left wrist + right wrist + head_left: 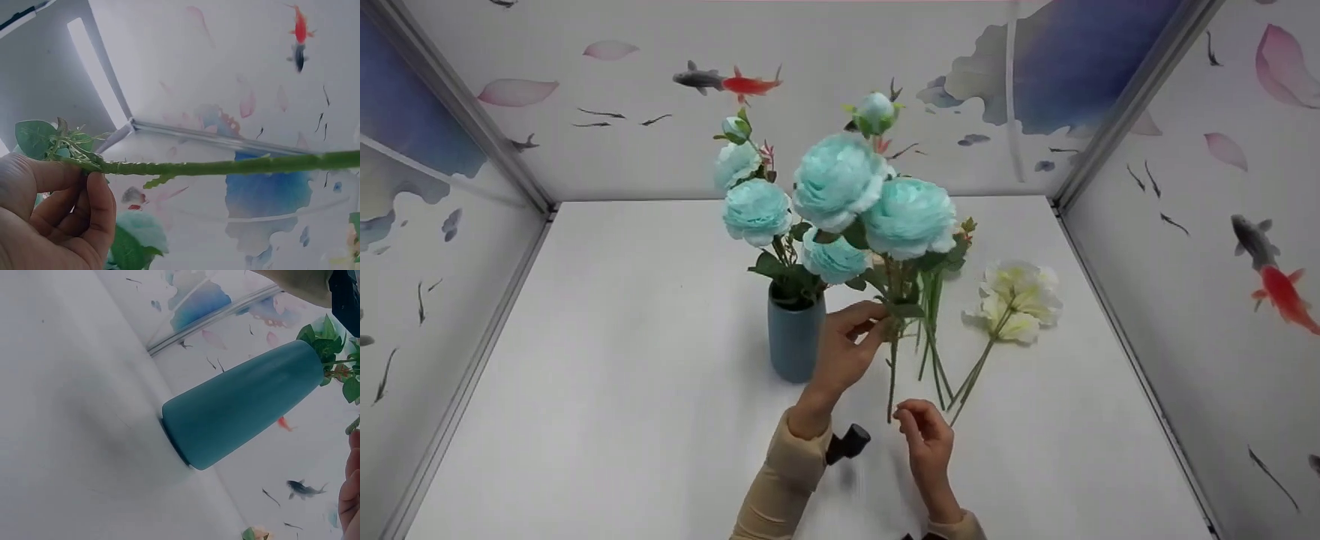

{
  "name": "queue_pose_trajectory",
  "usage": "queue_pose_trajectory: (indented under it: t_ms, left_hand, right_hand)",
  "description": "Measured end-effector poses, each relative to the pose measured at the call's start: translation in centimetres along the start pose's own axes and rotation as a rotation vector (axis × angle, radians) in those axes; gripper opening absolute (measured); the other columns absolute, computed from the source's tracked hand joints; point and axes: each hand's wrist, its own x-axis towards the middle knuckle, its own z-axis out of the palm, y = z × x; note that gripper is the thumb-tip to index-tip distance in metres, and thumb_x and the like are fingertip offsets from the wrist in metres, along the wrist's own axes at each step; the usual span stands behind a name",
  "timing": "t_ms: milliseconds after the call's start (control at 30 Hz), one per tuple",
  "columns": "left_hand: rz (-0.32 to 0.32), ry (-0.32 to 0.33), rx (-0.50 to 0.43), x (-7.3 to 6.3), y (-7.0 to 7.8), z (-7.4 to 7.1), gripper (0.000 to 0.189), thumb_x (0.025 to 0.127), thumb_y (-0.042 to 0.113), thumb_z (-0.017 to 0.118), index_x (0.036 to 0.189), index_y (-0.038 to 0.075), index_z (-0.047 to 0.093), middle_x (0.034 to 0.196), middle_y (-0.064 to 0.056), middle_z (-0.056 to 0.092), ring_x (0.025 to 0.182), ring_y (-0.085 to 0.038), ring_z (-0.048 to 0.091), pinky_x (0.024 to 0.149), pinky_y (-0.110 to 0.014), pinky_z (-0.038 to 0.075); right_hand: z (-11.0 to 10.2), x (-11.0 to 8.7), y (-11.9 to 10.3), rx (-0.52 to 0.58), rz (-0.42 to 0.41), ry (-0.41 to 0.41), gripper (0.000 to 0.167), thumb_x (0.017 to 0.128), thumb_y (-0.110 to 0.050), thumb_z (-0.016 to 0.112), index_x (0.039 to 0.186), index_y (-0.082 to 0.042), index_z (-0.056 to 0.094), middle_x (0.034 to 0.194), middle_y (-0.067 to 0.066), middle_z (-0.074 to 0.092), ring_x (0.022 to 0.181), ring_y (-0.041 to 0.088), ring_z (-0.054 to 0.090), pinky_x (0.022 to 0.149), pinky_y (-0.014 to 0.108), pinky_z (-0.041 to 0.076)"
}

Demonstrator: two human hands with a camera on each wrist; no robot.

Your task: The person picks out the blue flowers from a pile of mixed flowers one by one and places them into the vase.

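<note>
My left hand (847, 352) pinches the green stem (225, 167) of an artificial turquoise peony spray (840, 182) between thumb and fingers, just below its leaves. The spray stands upright with large blooms and a bud on top, its stem hanging down over the table. Beside the stem's lower end is my right hand (930, 442), fingers loosely curled and fingertips right at the stem. In the right wrist view only its fingers (351, 489) show at the edge. Left of the held spray, a blue vase (795, 341) holds more turquoise peonies (757, 212) with green leaves.
On the white table (622, 360), to the right, lie pale yellow-white flowers (1016, 304) with long stems. More loose green stems (934, 337) lie behind the held spray. Printed panels (607, 142) enclose the table at the back and both sides.
</note>
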Motion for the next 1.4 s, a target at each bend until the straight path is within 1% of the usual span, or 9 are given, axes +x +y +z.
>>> queue_pose_trajectory:
  t_ms: [167,300,433,600,867,1067,1167,1300,1400]
  left_hand:
    - [0.013,0.107,0.043,1.0,1.3,-2.5,0.01,0.082,-0.014,0.059,0.084,-0.009,0.067,0.076,-0.018,0.064,0.068,-0.01,0.059,0.061,-0.028,0.052]
    - [0.004,0.149,0.073,1.6,2.7,-4.3,0.011,0.082,-0.014,0.058,0.085,-0.008,0.067,0.074,-0.016,0.063,0.064,-0.011,0.056,0.059,-0.026,0.049]
    - [0.044,0.185,0.11,2.4,4.2,-6.1,0.009,0.081,-0.016,0.057,0.084,-0.012,0.065,0.073,-0.02,0.062,0.06,-0.011,0.054,0.056,-0.022,0.046]
    - [0.06,0.235,0.137,3.5,5.9,-7.5,0.01,0.083,-0.014,0.058,0.089,-0.014,0.065,0.077,-0.018,0.066,0.065,-0.011,0.057,0.059,-0.023,0.047]
    - [0.128,0.302,0.049,5.4,7.3,-8.7,0.013,0.084,-0.013,0.056,0.093,-0.016,0.065,0.082,0.007,0.067,0.069,-0.01,0.057,0.059,-0.025,0.047]
    - [0.196,0.325,0.006,5.8,7.2,-8.8,0.041,0.084,-0.015,0.054,0.094,0.019,0.075,0.081,0.004,0.066,0.065,-0.011,0.056,0.059,-0.026,0.047]
    - [0.207,0.345,0.024,5.8,7.2,-8.9,0.049,0.083,-0.016,0.054,0.095,0.027,0.074,0.082,0.005,0.066,0.068,-0.012,0.057,0.062,-0.025,0.047]
    - [0.219,0.371,0.049,5.8,7.4,-9.0,0.045,0.082,-0.016,0.056,0.095,0.023,0.075,0.084,0.005,0.068,0.073,-0.012,0.058,0.067,-0.025,0.048]
    - [0.229,0.401,0.073,6.0,7.5,-9.1,0.03,0.082,-0.016,0.056,0.09,0.007,0.074,0.083,0.004,0.067,0.073,-0.012,0.056,0.066,-0.024,0.048]
  right_hand:
    - [0.2,0.2,0.4,-0.018,0.048,0.023,0.012,0.082,0.024,0.05,0.085,0.014,0.057,0.072,0.015,0.058,0.058,0.021,0.05,0.05,0.02,0.041]
    - [0.6,0.5,0.7,-0.011,0.022,0.022,0.012,0.082,0.024,0.05,0.084,0.015,0.058,0.069,0.018,0.057,0.057,0.02,0.05,0.048,0.021,0.04]
    - [1.3,0.6,0.8,-0.006,0.026,-0.008,0.012,0.082,0.023,0.051,0.084,0.013,0.058,0.069,0.018,0.057,0.057,0.017,0.051,0.049,0.019,0.042]
    - [1.5,0.6,0.8,-0.017,0.035,-0.029,0.011,0.083,0.021,0.052,0.084,0.012,0.058,0.069,0.017,0.057,0.057,0.014,0.051,0.05,0.019,0.042]
    - [2.0,0.9,0.7,-0.055,0.065,-0.032,0.009,0.082,0.019,0.056,0.083,0.011,0.06,0.068,0.018,0.057,0.056,0.015,0.051,0.048,0.02,0.041]
    - [2.7,1.6,0.6,-0.115,0.092,-0.048,0.008,0.08,0.016,0.061,0.085,0.009,0.061,0.075,0.012,0.062,0.068,0.009,0.056,0.053,0.023,0.043]
    - [3.1,2.1,0.6,-0.123,0.059,-0.073,0.01,0.079,0.016,0.062,0.087,0.01,0.062,0.08,0.015,0.064,0.073,0.013,0.058,0.057,0.026,0.045]
    - [3.6,2.9,0.5,-0.125,0.015,-0.088,0.011,0.08,0.014,0.062,0.09,0.011,0.062,0.084,0.02,0.064,0.078,0.02,0.06,0.062,0.026,0.048]
    - [4.0,3.6,0.3,-0.13,0.012,-0.088,0.01,0.081,0.011,0.062,0.091,0.011,0.062,0.086,0.02,0.064,0.08,0.024,0.061,0.064,0.027,0.048]
